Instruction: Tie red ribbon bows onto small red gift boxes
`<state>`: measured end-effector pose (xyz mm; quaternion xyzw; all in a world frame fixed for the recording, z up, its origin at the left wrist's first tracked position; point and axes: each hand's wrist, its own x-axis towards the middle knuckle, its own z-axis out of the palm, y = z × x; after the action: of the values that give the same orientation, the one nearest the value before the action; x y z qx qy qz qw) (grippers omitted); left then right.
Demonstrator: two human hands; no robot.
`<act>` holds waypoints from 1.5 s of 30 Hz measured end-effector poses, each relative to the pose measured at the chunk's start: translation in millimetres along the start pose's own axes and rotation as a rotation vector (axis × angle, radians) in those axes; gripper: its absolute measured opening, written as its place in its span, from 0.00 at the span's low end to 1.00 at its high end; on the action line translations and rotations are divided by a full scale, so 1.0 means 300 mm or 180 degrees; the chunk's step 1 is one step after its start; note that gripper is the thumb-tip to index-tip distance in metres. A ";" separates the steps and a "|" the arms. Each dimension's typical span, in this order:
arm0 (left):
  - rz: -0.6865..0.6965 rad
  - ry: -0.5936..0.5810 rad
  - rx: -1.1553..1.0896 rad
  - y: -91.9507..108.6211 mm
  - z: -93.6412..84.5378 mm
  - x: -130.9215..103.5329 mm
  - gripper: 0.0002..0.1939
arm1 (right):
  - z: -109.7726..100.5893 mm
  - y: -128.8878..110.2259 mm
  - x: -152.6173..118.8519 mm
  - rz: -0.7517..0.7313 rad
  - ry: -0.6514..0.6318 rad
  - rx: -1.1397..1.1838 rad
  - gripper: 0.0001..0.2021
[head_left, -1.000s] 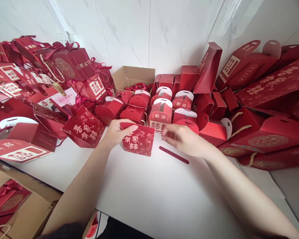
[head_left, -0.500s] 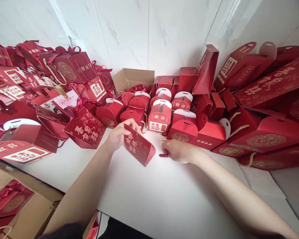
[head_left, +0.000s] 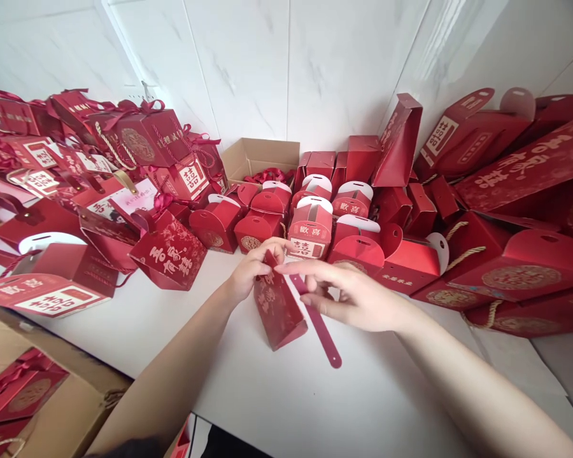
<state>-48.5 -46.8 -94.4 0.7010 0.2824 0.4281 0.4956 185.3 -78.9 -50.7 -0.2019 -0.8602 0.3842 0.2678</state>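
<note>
My left hand (head_left: 255, 270) pinches the top edge of a small dark red box (head_left: 277, 308) with a triangular end, tilted over the white table. Close beside it, my right hand (head_left: 344, 292) holds a long dark red strap (head_left: 323, 334) between thumb and curled fingers. The strap has a rounded end with a small hole and slants down toward the front. My right index finger points at the top of the box, touching or nearly touching it.
Small red handled boxes (head_left: 310, 232) stand in rows behind my hands. Ribboned red boxes (head_left: 143, 137) are piled at left, larger red boxes (head_left: 520, 270) at right. An open cardboard box (head_left: 262, 152) sits by the wall; another (head_left: 71, 407) is at lower left.
My right hand has lifted the strap off the table and brought it left to the box. The box has swung more upright in my left hand, and the view has shifted slightly.
</note>
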 end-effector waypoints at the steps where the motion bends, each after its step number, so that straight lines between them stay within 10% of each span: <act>1: 0.0084 0.0068 0.0128 -0.002 0.013 0.000 0.06 | 0.016 0.001 0.003 -0.0054 0.0023 0.0007 0.24; 5: 0.0415 0.0415 0.0810 0.018 0.040 -0.010 0.27 | 0.058 0.020 0.013 0.0045 0.0241 0.0100 0.17; 9: -0.0149 0.0004 0.0998 0.085 0.008 -0.034 0.14 | 0.064 0.046 0.018 0.0197 0.0652 0.0394 0.18; 14: -0.0028 -0.0570 0.0865 0.167 -0.020 -0.061 0.28 | 0.070 0.083 0.029 0.0263 0.0937 0.0971 0.15; 18: -0.0312 -0.0225 0.1323 0.194 0.016 -0.073 0.43 | 0.073 0.100 0.034 0.0364 0.1039 0.0944 0.14; 25: 0.0094 0.0760 0.2150 0.163 0.071 -0.057 0.07 | 0.058 0.073 0.027 0.0739 0.1069 0.0361 0.11; 35: -0.0421 0.1068 0.0973 0.083 0.066 -0.030 0.12 | -0.020 0.073 0.017 0.0407 0.1607 0.1841 0.15; 42: -0.0368 0.1292 0.1010 0.047 0.079 -0.019 0.16 | -0.061 0.060 0.012 0.0338 0.2551 0.0457 0.05; 45: -0.0312 0.1393 0.1019 0.033 0.087 -0.018 0.17 | -0.046 0.059 0.016 0.0190 0.2268 0.0315 0.05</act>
<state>-28.5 -66.5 -90.6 0.6467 0.4804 0.4948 0.3258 192.6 -57.6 -55.2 -0.3349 -0.6869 0.3385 0.5490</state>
